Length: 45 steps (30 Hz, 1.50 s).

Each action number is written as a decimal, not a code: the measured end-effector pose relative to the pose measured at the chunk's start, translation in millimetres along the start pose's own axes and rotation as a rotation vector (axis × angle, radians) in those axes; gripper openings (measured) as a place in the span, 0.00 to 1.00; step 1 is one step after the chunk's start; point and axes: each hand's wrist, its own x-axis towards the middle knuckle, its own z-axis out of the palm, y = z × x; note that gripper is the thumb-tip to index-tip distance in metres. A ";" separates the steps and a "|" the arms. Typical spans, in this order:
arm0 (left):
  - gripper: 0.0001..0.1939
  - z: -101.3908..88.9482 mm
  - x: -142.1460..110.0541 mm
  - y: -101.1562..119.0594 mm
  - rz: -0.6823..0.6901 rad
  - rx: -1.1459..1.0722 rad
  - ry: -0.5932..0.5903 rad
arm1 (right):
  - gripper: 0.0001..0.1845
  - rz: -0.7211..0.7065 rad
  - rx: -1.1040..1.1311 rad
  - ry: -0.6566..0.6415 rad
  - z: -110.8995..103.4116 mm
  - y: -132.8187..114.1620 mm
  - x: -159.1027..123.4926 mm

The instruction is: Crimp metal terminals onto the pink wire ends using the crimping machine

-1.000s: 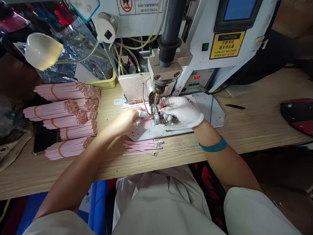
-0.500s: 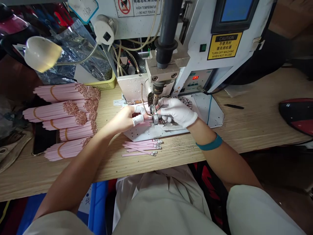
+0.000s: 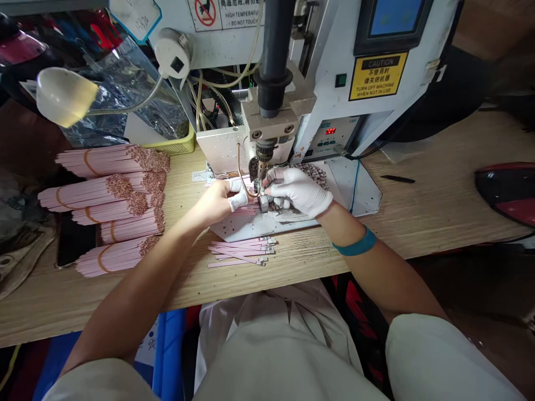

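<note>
My left hand (image 3: 221, 199), bare with white finger cots, pinches a pink strip (image 3: 246, 210) and holds it under the machine's pressing head (image 3: 262, 159). My right hand (image 3: 297, 190), in a white glove, has its fingers closed on a small metal piece beside the small metal block (image 3: 263, 203) under that head. Both hands rest on the machine's metal base plate (image 3: 251, 225), fingertips almost touching. What exactly sits between the right fingers is too small to make out.
A loose pile of pink strips with metal ends (image 3: 242, 252) lies near the table's front edge. Several banded bundles of pink strips (image 3: 112, 206) are stacked at the left. A lamp (image 3: 64, 96) hangs at upper left. The machine body (image 3: 355, 72) stands behind. A black pen (image 3: 397, 179) lies at right.
Both hands have stayed at the pressing head, with the fingers shifting slightly closer to it. The view has drifted a little up and right.
</note>
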 end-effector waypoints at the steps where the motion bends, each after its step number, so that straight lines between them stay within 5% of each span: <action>1: 0.11 0.4 -0.4 -0.2 -0.009 0.004 0.011 | 0.07 0.000 0.002 0.001 0.0 -0.1 -0.1; 22: 0.10 1.9 -0.8 8.8 -0.073 0.029 0.048 | 0.08 -0.012 0.007 0.012 1.3 -0.3 0.5; 28: 0.11 1.0 -3.4 8.1 -0.099 0.013 0.035 | 0.06 -0.052 -0.170 0.031 -15.1 -13.3 -14.8; 34: 0.12 -14.7 -19.6 17.6 -0.025 0.125 -0.100 | 0.08 0.117 -0.394 -0.304 -27.0 -14.7 -24.9; 40: 0.09 -0.9 -41.5 29.1 -0.101 0.714 -0.380 | 0.09 -0.178 -0.758 0.164 -33.4 -8.2 -12.5; 45: 0.13 15.8 -52.9 31.9 -0.012 1.052 -0.417 | 0.09 -0.357 -0.907 0.280 -27.5 -1.7 -3.9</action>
